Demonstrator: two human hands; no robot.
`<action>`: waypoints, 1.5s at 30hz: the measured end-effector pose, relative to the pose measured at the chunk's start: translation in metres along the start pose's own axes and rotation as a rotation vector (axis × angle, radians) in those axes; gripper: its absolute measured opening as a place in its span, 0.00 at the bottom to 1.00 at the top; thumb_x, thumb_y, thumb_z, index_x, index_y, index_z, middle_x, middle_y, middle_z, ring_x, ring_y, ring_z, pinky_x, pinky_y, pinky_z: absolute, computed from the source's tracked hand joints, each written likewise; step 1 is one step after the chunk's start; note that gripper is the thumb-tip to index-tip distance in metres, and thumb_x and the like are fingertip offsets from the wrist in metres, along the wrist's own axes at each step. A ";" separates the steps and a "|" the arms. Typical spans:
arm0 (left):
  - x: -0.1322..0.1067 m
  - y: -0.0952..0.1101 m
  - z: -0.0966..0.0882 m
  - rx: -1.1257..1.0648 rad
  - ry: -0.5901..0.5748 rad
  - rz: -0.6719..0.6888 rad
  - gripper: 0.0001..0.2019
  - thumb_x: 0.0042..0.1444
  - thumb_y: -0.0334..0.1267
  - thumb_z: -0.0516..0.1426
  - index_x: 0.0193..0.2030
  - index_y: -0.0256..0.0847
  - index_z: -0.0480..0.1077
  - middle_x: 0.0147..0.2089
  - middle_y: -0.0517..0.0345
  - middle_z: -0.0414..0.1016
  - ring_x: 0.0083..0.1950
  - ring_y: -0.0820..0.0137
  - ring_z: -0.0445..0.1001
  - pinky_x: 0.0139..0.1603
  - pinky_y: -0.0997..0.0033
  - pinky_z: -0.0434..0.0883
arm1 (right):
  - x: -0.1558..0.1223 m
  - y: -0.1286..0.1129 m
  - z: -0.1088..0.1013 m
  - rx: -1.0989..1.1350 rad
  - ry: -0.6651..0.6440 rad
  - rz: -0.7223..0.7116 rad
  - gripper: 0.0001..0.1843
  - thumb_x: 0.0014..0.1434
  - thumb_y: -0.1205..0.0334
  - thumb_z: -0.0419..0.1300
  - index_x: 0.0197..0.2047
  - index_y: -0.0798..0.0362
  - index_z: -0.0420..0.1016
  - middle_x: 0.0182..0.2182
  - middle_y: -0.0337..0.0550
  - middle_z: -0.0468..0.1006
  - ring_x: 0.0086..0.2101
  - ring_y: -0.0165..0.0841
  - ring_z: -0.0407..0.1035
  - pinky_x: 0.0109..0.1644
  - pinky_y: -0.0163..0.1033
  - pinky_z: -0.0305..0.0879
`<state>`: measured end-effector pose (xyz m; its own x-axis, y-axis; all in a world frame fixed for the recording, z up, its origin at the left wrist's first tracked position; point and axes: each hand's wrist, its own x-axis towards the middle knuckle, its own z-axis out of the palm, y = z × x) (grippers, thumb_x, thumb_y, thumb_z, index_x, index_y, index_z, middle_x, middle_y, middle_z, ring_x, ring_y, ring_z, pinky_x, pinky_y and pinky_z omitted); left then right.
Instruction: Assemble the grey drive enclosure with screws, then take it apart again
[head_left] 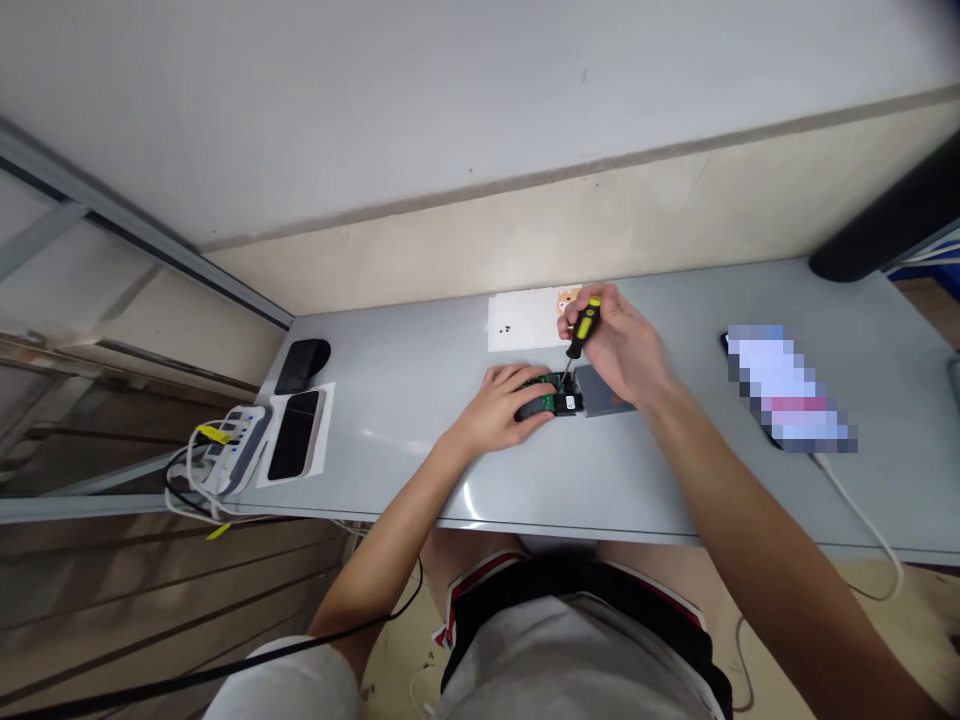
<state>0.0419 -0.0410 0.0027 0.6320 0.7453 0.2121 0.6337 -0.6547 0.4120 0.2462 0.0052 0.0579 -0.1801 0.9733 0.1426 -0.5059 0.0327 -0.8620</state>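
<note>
On the grey table lies an opened black electronic device point(568, 403) with green circuit board showing inside. My left hand point(504, 408) covers its left part, fingers laid across the device and gripping it against the table. In my right hand point(619, 345) is a black and yellow screwdriver point(587, 322), held tilted with its shaft pointing down into the upper part of the device. A flat dark grey panel point(600, 390) lies just to the right of the device, partly under my right hand. Beyond my hands a white paper sheet point(525, 312) bears several tiny dark pieces, perhaps screws.
On the left stand a phone point(296, 432) on white paper, a black object point(300, 365), and a power strip point(244, 445) with cables. A charging phone point(784, 385) lies right. A wall point(420, 240) backs the table; a black column point(892, 210) rises behind right.
</note>
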 end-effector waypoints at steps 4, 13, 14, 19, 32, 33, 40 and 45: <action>0.000 0.000 0.000 -0.003 -0.012 -0.002 0.15 0.72 0.49 0.57 0.59 0.46 0.77 0.66 0.50 0.76 0.65 0.56 0.72 0.65 0.52 0.65 | 0.000 -0.003 0.000 0.031 -0.011 0.063 0.22 0.65 0.36 0.63 0.33 0.46 0.71 0.26 0.37 0.63 0.28 0.32 0.61 0.34 0.41 0.68; -0.001 -0.001 0.001 -0.008 0.007 0.004 0.15 0.73 0.49 0.57 0.58 0.46 0.77 0.65 0.50 0.76 0.65 0.56 0.72 0.64 0.52 0.65 | -0.002 -0.001 0.001 0.034 0.018 0.017 0.22 0.58 0.40 0.72 0.32 0.46 0.69 0.28 0.37 0.65 0.30 0.32 0.63 0.35 0.39 0.68; -0.001 -0.001 0.001 -0.010 0.007 0.006 0.15 0.73 0.49 0.57 0.58 0.46 0.77 0.66 0.50 0.76 0.65 0.56 0.72 0.64 0.52 0.65 | -0.002 -0.002 0.000 0.014 0.017 0.018 0.22 0.59 0.39 0.70 0.32 0.46 0.70 0.29 0.39 0.67 0.31 0.33 0.64 0.37 0.40 0.70; 0.000 0.000 -0.001 -0.022 -0.015 -0.010 0.15 0.73 0.49 0.56 0.58 0.47 0.77 0.66 0.50 0.76 0.65 0.55 0.72 0.64 0.52 0.65 | 0.000 -0.006 0.000 0.010 -0.001 0.105 0.26 0.65 0.34 0.61 0.31 0.47 0.70 0.27 0.38 0.62 0.27 0.32 0.61 0.33 0.41 0.67; -0.001 0.000 0.000 -0.032 -0.001 -0.010 0.14 0.72 0.48 0.58 0.57 0.47 0.77 0.66 0.54 0.76 0.65 0.58 0.72 0.65 0.52 0.65 | -0.005 0.000 0.004 -0.088 -0.016 0.016 0.22 0.55 0.39 0.73 0.36 0.46 0.74 0.31 0.40 0.69 0.32 0.34 0.65 0.35 0.42 0.68; -0.001 0.000 0.000 -0.030 -0.002 -0.012 0.14 0.72 0.48 0.58 0.57 0.47 0.77 0.66 0.53 0.76 0.65 0.58 0.72 0.65 0.52 0.65 | -0.005 0.000 0.005 -0.087 -0.017 0.023 0.21 0.56 0.38 0.72 0.37 0.45 0.75 0.30 0.40 0.68 0.32 0.35 0.65 0.35 0.42 0.67; -0.001 0.000 0.001 -0.042 0.007 -0.005 0.13 0.71 0.46 0.58 0.57 0.46 0.76 0.65 0.50 0.76 0.65 0.56 0.72 0.65 0.51 0.65 | -0.008 0.002 0.010 -0.005 0.008 0.036 0.23 0.55 0.38 0.71 0.33 0.46 0.71 0.29 0.37 0.58 0.27 0.31 0.54 0.29 0.40 0.60; -0.001 0.000 0.001 -0.044 0.029 0.014 0.14 0.72 0.46 0.58 0.57 0.44 0.75 0.66 0.49 0.76 0.64 0.56 0.73 0.65 0.51 0.65 | -0.010 0.003 0.012 0.022 -0.029 0.013 0.23 0.55 0.38 0.71 0.33 0.47 0.71 0.28 0.37 0.60 0.27 0.30 0.54 0.29 0.38 0.57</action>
<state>0.0414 -0.0415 0.0016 0.6268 0.7402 0.2434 0.6045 -0.6591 0.4475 0.2363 -0.0074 0.0594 -0.2110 0.9665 0.1462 -0.5221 0.0150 -0.8527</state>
